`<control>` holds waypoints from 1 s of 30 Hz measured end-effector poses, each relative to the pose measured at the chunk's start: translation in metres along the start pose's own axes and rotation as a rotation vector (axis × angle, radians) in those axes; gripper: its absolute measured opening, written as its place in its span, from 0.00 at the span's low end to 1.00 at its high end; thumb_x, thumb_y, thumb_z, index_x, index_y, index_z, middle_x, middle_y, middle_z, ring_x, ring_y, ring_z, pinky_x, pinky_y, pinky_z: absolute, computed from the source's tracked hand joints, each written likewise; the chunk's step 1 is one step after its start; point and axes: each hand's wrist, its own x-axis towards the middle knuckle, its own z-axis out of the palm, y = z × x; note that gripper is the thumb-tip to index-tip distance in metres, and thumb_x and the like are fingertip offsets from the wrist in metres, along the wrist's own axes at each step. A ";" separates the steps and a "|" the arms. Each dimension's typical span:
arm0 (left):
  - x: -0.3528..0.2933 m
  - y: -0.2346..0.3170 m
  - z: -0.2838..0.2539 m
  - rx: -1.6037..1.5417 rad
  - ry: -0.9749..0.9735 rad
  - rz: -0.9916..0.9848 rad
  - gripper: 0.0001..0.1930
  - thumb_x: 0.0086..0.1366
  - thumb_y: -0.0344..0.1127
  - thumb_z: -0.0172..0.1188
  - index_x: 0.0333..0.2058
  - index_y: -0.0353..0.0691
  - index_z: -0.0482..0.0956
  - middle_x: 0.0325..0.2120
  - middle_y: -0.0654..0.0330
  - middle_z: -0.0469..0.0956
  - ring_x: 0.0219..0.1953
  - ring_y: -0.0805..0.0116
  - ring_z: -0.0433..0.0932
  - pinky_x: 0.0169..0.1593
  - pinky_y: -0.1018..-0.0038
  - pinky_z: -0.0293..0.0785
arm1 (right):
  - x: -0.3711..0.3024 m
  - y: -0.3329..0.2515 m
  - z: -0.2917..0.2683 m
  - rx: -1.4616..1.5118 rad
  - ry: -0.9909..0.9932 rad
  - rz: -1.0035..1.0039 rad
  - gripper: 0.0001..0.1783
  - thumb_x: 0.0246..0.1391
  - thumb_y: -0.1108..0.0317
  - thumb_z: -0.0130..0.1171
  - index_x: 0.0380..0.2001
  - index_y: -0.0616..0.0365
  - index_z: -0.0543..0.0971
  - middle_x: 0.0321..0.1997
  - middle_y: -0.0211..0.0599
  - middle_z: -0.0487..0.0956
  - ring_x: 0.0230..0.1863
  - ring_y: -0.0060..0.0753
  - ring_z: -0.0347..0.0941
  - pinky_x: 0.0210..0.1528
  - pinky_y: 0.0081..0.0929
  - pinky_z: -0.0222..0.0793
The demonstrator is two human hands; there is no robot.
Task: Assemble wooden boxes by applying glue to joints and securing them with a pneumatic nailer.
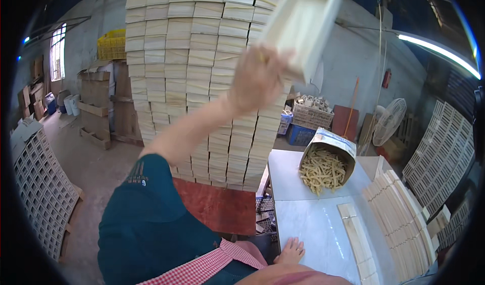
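My left arm, in a dark teal sleeve, reaches up and to the right. My left hand (pixel 257 78) is closed on the near end of a long, open pale wooden box (pixel 303 32); both are a little blurred. Behind it rises a tall stack of pale wooden pieces (pixel 197 83), their ends facing me. Lower down, my right hand (pixel 290 251), with a ring on one finger, lies on the edge of the white table (pixel 305 219), holding nothing visible. An open carton (pixel 331 137) rests on its side there, with short pale strips (pixel 323 171) spilling out.
At the table's right are a flat wooden piece (pixel 358 242) and a row of pale wooden slats (pixel 396 224). Lattice panels (pixel 444 153) lean at the far right, another panel (pixel 43 194) at the left. A fan (pixel 391 121) and crates (pixel 310 118) stand behind.
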 end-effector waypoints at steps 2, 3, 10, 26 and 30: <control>0.051 -0.057 0.018 0.198 0.063 0.115 0.30 0.52 0.29 0.58 0.58 0.47 0.70 0.41 0.59 0.67 0.38 0.62 0.64 0.40 0.67 0.64 | 0.004 -0.001 0.000 0.008 0.001 -0.002 0.44 0.39 0.60 0.70 0.62 0.61 0.69 0.67 0.52 0.67 0.70 0.62 0.57 0.69 0.60 0.52; 0.074 -0.076 0.025 0.284 0.024 0.073 0.30 0.57 0.30 0.61 0.60 0.44 0.71 0.45 0.57 0.72 0.44 0.57 0.71 0.47 0.65 0.71 | 0.006 -0.001 0.004 0.011 -0.001 0.003 0.44 0.39 0.60 0.70 0.62 0.60 0.69 0.68 0.52 0.67 0.70 0.62 0.57 0.69 0.60 0.52; 0.212 -0.215 0.123 0.283 -0.084 -0.072 0.31 0.55 0.38 0.65 0.59 0.38 0.72 0.52 0.44 0.72 0.51 0.44 0.73 0.52 0.54 0.71 | 0.021 0.024 0.085 -0.005 0.163 -0.007 0.39 0.50 0.49 0.64 0.64 0.53 0.71 0.69 0.46 0.68 0.70 0.60 0.60 0.70 0.56 0.55; 0.238 -0.290 0.206 0.470 -0.412 -0.382 0.25 0.58 0.38 0.63 0.54 0.38 0.77 0.53 0.46 0.75 0.55 0.44 0.73 0.54 0.50 0.73 | 0.037 0.019 0.084 0.214 0.102 -0.061 0.37 0.64 0.52 0.46 0.73 0.53 0.59 0.78 0.43 0.55 0.76 0.55 0.50 0.73 0.57 0.49; 0.222 -0.297 0.183 0.417 -0.499 -0.478 0.23 0.58 0.39 0.63 0.53 0.39 0.79 0.53 0.46 0.76 0.56 0.44 0.73 0.54 0.49 0.74 | 0.053 0.045 0.092 0.234 0.320 -0.150 0.37 0.58 0.57 0.51 0.70 0.58 0.62 0.75 0.48 0.59 0.75 0.60 0.52 0.72 0.59 0.49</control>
